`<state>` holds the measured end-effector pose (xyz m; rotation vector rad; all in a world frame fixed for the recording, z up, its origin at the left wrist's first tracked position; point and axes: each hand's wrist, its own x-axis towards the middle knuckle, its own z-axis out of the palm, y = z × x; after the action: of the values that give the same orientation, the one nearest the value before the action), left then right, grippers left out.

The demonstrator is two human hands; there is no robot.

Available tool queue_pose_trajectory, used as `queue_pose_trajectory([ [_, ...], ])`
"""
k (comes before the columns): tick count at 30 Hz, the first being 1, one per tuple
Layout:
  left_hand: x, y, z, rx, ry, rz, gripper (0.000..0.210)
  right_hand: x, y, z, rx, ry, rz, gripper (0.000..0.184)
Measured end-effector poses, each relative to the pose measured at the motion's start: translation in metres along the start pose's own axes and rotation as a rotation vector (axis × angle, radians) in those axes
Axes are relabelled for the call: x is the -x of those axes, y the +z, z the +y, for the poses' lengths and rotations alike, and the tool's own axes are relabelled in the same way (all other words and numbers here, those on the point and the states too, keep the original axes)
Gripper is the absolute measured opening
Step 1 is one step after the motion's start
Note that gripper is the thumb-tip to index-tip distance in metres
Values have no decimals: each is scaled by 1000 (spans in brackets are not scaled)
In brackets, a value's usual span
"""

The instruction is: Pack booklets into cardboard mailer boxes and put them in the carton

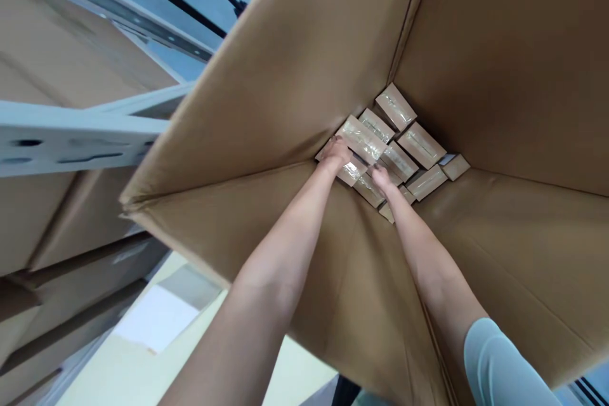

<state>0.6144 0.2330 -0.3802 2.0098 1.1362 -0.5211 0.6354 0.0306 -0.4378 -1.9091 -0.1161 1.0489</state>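
Observation:
Both my arms reach deep into a tall, open cardboard carton [285, 89]. At its bottom lie several small brown cardboard boxes [422, 144] closed with clear shiny tape. My left hand [337, 151] is closed at the left end of one taped small cardboard box [362, 138], which sits slightly above its neighbours. At that box's lower right end is my right hand [380, 176], its fingers bent and partly hidden against the box. Another taped box [352, 170] shows between and below the hands.
The carton's high walls surround my forearms, and its near wall [342, 279] bulges inward. To the left stand a pale metal rack beam [71, 139] and large cardboard boxes [57, 216]. A white paper sheet [157, 317] lies on a pale surface below the carton's rim.

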Motion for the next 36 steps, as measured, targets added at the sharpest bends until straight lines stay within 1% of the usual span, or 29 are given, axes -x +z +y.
queue_pose_trajectory([
  [2,25,-13,5,-72,-108,-44,45,16,5,-16,-2,51,-16,49],
  [4,58,-29,20,-110,-182,-72,43,42,5,-37,6,75,-40,46],
  [6,101,-47,41,-78,-181,-67,43,75,1,-62,20,71,-66,44],
  [8,153,-65,61,0,-156,-62,41,113,-6,-92,35,41,-88,45],
  [9,183,-74,70,59,-82,-39,40,134,-11,-107,42,17,-96,45],
  [11,253,-91,79,214,129,83,40,177,-23,-138,50,-42,-108,47],
  [12,291,-98,78,303,242,145,42,199,-29,-152,52,-77,-114,49],
  [13,331,-105,74,388,336,182,43,223,-36,-166,53,-116,-119,52],
  [14,372,-110,66,463,400,193,43,247,-43,-180,56,-154,-120,55],
  [15,414,-114,53,529,444,187,42,271,-50,-192,59,-192,-106,61],
  [16,454,-117,37,589,464,174,40,296,-56,-204,61,-232,-66,66],
  [17,494,-118,17,645,456,192,38,323,-60,-215,66,-281,-11,70],
  [18,531,-117,-5,696,431,234,36,350,-63,-225,75,-337,30,71],
  [20,600,-111,-56,798,359,326,32,409,-64,-243,99,-429,107,67],
  [22,661,-101,-108,889,257,445,28,471,-54,-257,106,-507,140,61],
  [23,690,-96,-133,932,210,513,28,503,-45,-262,112,-541,121,59],
  [24,718,-90,-156,973,172,575,29,534,-33,-265,119,-572,88,57],
  [26,771,-79,-198,1049,102,708,33,593,-3,-267,147,-623,-10,55],
  [29,844,-67,-247,1145,29,909,36,667,54,-260,216,-684,-216,52],
  [31,888,-60,-271,1183,4,1039,34,705,95,-254,271,-727,-373,50],
  [33,927,-54,-289,1202,-25,1170,31,737,135,-252,334,-770,-528,49],
  [36,974,-43,-312,1234,-104,1370,29,779,191,-252,441,-823,-734,48],
])
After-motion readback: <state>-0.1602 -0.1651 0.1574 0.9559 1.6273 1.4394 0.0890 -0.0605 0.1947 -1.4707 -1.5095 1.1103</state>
